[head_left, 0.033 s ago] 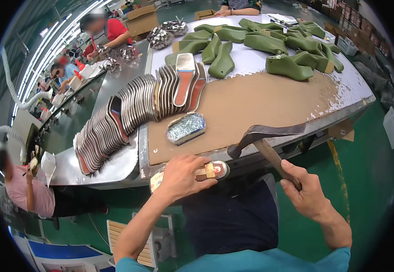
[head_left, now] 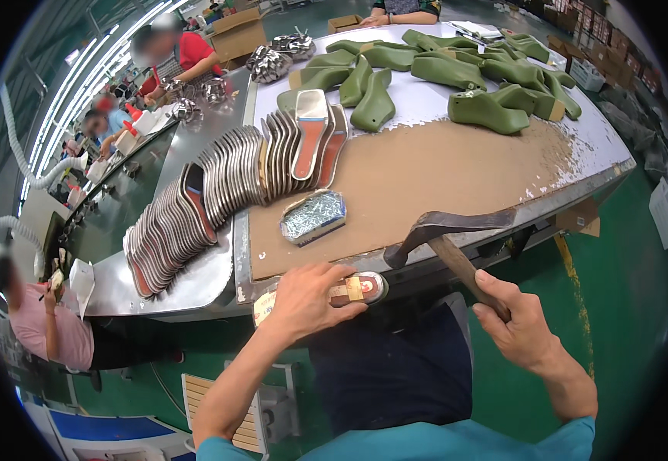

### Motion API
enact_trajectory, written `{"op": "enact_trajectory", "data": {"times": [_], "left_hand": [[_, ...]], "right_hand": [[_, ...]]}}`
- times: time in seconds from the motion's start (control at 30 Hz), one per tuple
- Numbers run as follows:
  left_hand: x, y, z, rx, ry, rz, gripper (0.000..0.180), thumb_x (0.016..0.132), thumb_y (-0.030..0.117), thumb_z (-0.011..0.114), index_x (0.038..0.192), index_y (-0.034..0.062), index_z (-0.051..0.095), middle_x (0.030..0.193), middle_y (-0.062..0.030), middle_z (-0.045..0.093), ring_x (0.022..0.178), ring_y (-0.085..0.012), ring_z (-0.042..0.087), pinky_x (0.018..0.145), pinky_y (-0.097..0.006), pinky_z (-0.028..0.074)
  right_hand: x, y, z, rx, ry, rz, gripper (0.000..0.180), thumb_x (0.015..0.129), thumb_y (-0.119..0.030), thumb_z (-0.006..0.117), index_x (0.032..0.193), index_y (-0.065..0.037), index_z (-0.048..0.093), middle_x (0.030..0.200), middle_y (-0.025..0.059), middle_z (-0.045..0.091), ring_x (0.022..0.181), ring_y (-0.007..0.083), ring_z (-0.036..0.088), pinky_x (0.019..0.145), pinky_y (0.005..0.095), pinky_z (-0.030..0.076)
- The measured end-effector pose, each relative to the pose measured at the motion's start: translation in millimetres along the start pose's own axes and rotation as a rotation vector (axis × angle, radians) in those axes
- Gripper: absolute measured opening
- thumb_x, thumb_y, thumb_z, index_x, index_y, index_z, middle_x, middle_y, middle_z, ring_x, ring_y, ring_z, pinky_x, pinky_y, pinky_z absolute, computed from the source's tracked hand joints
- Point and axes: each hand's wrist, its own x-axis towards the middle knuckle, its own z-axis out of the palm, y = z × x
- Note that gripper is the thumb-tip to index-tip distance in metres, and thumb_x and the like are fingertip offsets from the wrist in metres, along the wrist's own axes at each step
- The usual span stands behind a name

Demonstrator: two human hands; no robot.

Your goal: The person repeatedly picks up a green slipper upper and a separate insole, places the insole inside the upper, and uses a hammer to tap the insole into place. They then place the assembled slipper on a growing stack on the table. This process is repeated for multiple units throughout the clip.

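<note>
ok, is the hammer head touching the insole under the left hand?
No. The hammer in the right hand is raised, its head apart from the insole that the left hand presses down.

The left hand covers most of the insole; at 12 o'clock the picture's edge crops a seated person.

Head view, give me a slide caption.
Left hand steadies an insole at the workbench edge; right hand grips a hammer.

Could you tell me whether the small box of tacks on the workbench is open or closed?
Open. The small box has no lid on, and the silvery tacks heaped inside show from above.
</note>
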Motion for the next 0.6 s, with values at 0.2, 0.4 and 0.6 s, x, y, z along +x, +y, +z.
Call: {"op": "enact_trajectory", "data": {"times": [0.2,0.4,0.6], "left_hand": [[-2,6,0,0.047,-0.066,-0.076,0.053,0.07,0.044,0.075,0.111,0.0151,0.062,0.095,-0.0109,0.062,0.087,-0.0332,0.061,0.076,-0.043,0.048],[-6,5,4,0.094,-0.088,-0.059,0.054,0.072,0.046,0.073,0.113,0.0135,0.058,0.097,-0.0115,0.058,0.084,-0.0339,0.06,0.076,-0.044,0.047],[-6,2,14,0.164,-0.05,0.037,0.057,0.073,0.046,0.073,0.107,0.0051,0.054,0.094,-0.013,0.057,0.087,-0.0316,0.06,0.076,-0.041,0.046]], "right_hand": [[0,-2,7,-0.012,-0.039,-0.015,0.045,0.083,-0.003,0.069,0.126,-0.01,0.057,0.095,0.0124,0.068,0.072,0.0228,0.066,0.064,0.029,0.053],[15,-36,-11,0.045,0.128,-0.145,0.043,0.081,0.002,0.07,0.122,-0.003,0.058,0.087,0.0114,0.067,0.075,0.0135,0.065,0.064,0.0277,0.053],[20,-25,1,-0.244,-0.124,-0.207,0.056,0.084,-0.003,0.066,0.134,-0.014,0.043,0.083,0.0117,0.064,0.067,0.0221,0.064,0.059,0.0315,0.053]]}}
